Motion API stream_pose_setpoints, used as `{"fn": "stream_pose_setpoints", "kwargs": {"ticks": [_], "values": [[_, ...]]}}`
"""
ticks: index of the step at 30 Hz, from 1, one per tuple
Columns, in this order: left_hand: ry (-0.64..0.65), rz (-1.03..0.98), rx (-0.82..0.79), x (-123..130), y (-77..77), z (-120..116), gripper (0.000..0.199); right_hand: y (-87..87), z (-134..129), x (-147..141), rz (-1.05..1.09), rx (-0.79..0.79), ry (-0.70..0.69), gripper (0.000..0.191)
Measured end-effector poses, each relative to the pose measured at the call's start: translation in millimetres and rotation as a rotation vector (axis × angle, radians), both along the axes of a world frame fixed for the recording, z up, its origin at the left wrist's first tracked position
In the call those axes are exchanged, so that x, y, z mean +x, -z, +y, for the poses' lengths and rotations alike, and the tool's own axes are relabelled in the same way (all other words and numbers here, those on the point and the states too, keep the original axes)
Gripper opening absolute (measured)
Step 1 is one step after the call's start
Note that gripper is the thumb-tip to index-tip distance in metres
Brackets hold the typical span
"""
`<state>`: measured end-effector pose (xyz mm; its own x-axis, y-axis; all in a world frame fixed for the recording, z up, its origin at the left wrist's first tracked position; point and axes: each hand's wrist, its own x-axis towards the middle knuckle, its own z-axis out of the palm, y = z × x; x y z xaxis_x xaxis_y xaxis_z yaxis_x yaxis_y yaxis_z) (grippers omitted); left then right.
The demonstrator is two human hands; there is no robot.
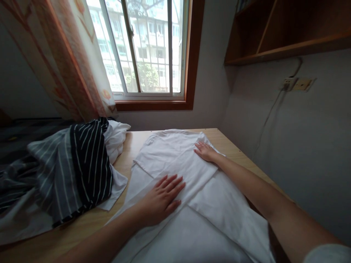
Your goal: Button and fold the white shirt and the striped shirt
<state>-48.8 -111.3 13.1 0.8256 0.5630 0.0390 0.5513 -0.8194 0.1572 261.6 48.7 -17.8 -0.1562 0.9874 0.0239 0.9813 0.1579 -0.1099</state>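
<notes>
A white garment (164, 149), perhaps a shirt, lies spread over the wooden table, with one part folded diagonally across its middle. My left hand (161, 201) rests palm down on that folded part, fingers outstretched and a little apart. Farther off, near the garment's upper right edge, my right hand (204, 151) also lies flat on the cloth. Neither hand grips anything. The lower part of the garment spreads toward me, partly under my forearms.
On the left of the table (219, 138) is a heap of black, grey and white striped clothes (87, 160) with white cloth beside it. A wall with a socket (301, 84) and cord runs along the right, below a wooden shelf (274, 51). A window (148, 54) is behind.
</notes>
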Motion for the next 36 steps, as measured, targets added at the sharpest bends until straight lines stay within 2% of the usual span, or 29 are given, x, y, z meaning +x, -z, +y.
{"fn": "stream_pose_setpoints", "kwargs": {"ticks": [5,12,21,24,27,31,34,36], "values": [[-0.007,0.010,-0.019,0,-2.6,-2,0.056,-2.3,33,9,0.013,-0.026,0.110,0.074],[0.010,-0.047,-0.023,0,-0.7,-3,0.055,6.4,68,21,0.022,0.010,0.194,0.080],[0.004,-0.052,-0.021,-1,-1.9,-5,0.056,6.6,88,33,0.005,-0.006,0.282,0.074],[-0.010,-0.049,-0.034,0,-1.9,-5,0.055,2.9,86,30,-0.018,0.032,0.356,0.070],[-0.016,-0.068,-0.025,1,-0.7,-4,0.055,-3.1,78,18,-0.105,0.171,0.368,0.059],[-0.014,-0.082,-0.020,2,0.3,-4,0.054,-8.8,53,-14,-0.189,0.259,0.202,0.052],[-0.034,-0.060,-0.053,2,-0.8,-4,0.055,-8.2,19,-47,-0.105,0.204,0.066,0.053],[-0.040,-0.049,-0.070,3,-1.8,-4,0.056,-6.4,-8,-69,-0.016,0.130,-0.076,0.055]]}}
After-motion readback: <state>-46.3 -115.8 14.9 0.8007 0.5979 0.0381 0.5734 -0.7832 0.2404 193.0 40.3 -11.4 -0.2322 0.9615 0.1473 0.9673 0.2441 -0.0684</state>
